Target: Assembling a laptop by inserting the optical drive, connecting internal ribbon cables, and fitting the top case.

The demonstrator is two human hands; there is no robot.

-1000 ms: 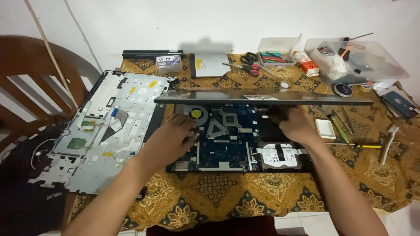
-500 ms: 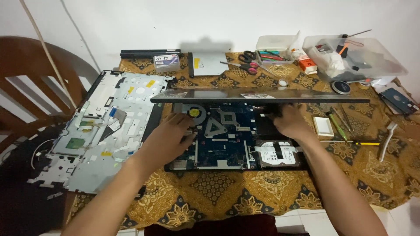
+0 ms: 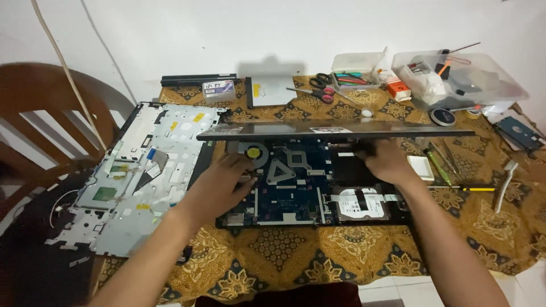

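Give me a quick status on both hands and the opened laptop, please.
Left hand flat on laptop base near fan. Right hand on its upper right, under the tilted screen. Removed top cover lies left; nothing blocking.

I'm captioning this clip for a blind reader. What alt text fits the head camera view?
A person's left hand and right hand rest on an opened black laptop base with its blue motherboard exposed, on a brown patterned tablecloth. A detached silver laptop top cover lies to the left; red-handled scissors and clear plastic boxes sit behind.
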